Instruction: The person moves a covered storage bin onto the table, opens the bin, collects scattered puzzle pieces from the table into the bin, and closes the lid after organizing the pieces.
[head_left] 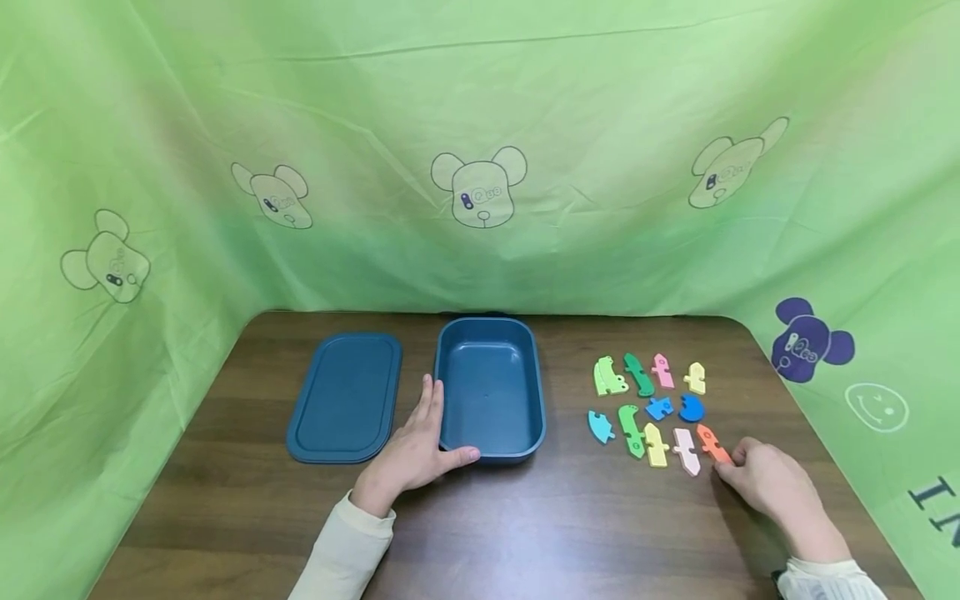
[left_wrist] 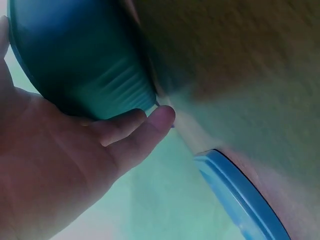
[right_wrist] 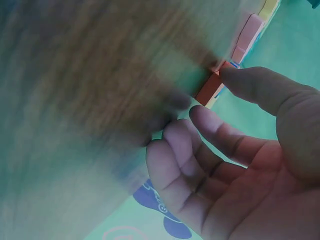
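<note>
A blue rectangular box point(head_left: 491, 392) stands without its lid at the table's middle. My left hand point(head_left: 412, 454) rests against its left side and near corner, fingers straight along the wall and thumb at the front; the left wrist view shows this hand point(left_wrist: 65, 155) beside the box point(left_wrist: 85, 60). On the right lie several small coloured puzzle pieces. My right hand point(head_left: 776, 492) pinches the near end of an orange piece point(head_left: 711, 443) between thumb and index finger, the piece still low at the table. In the right wrist view the hand point(right_wrist: 240, 155) partly covers the orange piece point(right_wrist: 207, 89).
The blue lid point(head_left: 347, 398) lies flat to the left of the box. Among the other pieces are a green frog-like one point(head_left: 608, 377), a pale pink one point(head_left: 686, 451), a yellow one point(head_left: 656, 445) and a round blue one point(head_left: 692, 408). A green printed cloth point(head_left: 480, 267) surrounds the table.
</note>
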